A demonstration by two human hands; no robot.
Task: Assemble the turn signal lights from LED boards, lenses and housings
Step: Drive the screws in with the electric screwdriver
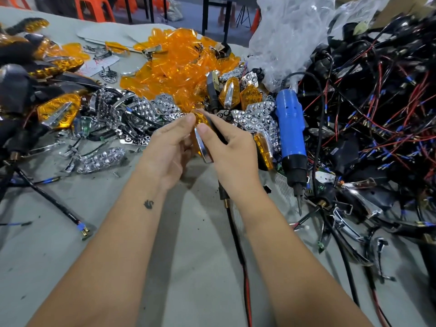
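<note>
Here both hands, the left hand (169, 147) and right hand (228, 147), curl their fingers round one amber turn signal light (200, 140), held above the bench (118, 232) middle, the blue screwdriver (291, 140) lying toward its right edge.

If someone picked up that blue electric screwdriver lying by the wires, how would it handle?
The blue screwdriver looks rigid and probably weighty for its size. Its round body might roll if nudged. The black cord at its top would likely drag behind.

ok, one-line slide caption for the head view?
Both hands hold an amber-lensed turn signal above the table, parts piles behind, blue electric screwdriver alongside.
</note>
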